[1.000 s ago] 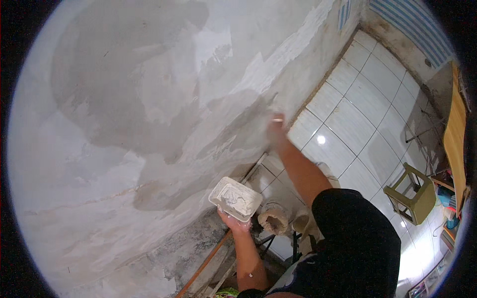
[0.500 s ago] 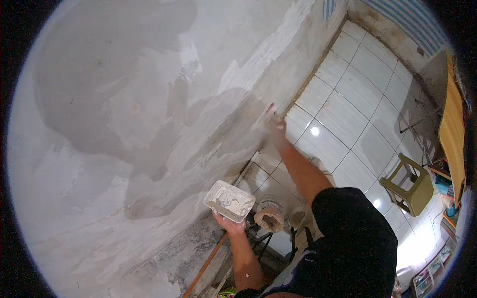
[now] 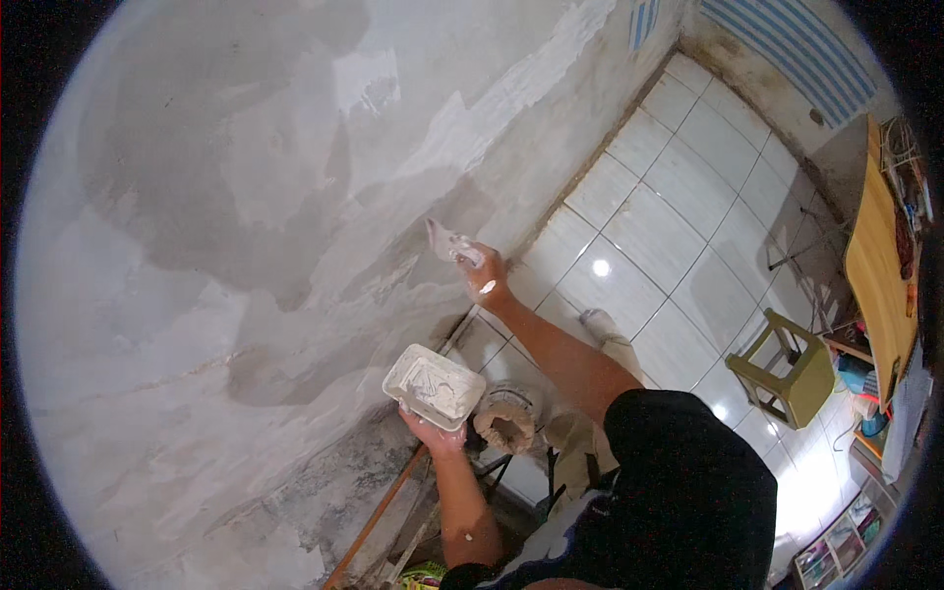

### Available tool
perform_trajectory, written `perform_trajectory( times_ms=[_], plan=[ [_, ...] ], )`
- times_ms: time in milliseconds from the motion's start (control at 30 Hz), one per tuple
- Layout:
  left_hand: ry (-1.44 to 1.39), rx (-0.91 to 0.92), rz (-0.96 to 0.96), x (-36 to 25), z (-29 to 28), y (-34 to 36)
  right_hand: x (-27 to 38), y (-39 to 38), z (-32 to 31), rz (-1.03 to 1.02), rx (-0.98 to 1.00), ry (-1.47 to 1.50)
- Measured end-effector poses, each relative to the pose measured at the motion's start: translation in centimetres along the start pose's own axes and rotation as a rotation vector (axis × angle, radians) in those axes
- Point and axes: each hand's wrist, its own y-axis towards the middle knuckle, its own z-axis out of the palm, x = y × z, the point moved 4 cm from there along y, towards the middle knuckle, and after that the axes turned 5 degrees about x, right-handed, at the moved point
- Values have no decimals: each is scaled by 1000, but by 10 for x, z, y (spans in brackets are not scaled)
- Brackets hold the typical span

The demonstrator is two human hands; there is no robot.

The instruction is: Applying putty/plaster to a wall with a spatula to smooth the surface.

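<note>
My left hand (image 3: 439, 436) is closed around the underside of a white rectangular tub (image 3: 421, 411), which is partly filled with creamy white putty (image 3: 444, 383). In my right hand (image 3: 487, 273) is a putty knife (image 3: 448, 243), its blade smeared with white. The knife is up by the plastered wall (image 3: 324, 197); whether its edge touches the surface I cannot tell. White smears mark both hands, and the right wrist has a thick dab on it.
Below the tub stands an open bag with a rolled-down rim (image 3: 506, 427). A wooden stick (image 3: 379, 516) leans near my left forearm. Pale floor tiles (image 3: 649, 236) stretch away on the right, where an olive-green stool (image 3: 784, 370) stands near a yellow wooden board (image 3: 873, 275).
My right hand has moved left and closer to me along the wall, and the putty knife shows more clearly. The tub stays in my left hand while the whole view shifts slightly.
</note>
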Motion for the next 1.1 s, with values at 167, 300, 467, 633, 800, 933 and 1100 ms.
perform_trajectory(
  times_ms=[167,300,467,633,800,933,1100],
  plan=[
    [42,-33,88,-33,-10,-30,2,-9,6,422,-85,356],
    [13,53,17,-4,-5,-12,19,16,31,49,-209,-302],
    [22,-118,104,-35,-47,-40,61,-84,71,103,436,8],
    [53,-92,39,-12,-28,-19,-32,-38,6,166,-34,-254],
    [41,-90,95,-16,-23,-25,-19,33,-5,204,-271,209],
    [22,-52,70,-5,-14,-18,20,-1,36,-20,-13,-175],
    [-27,-69,48,-16,-29,-22,40,-86,48,34,565,82]
  ],
)
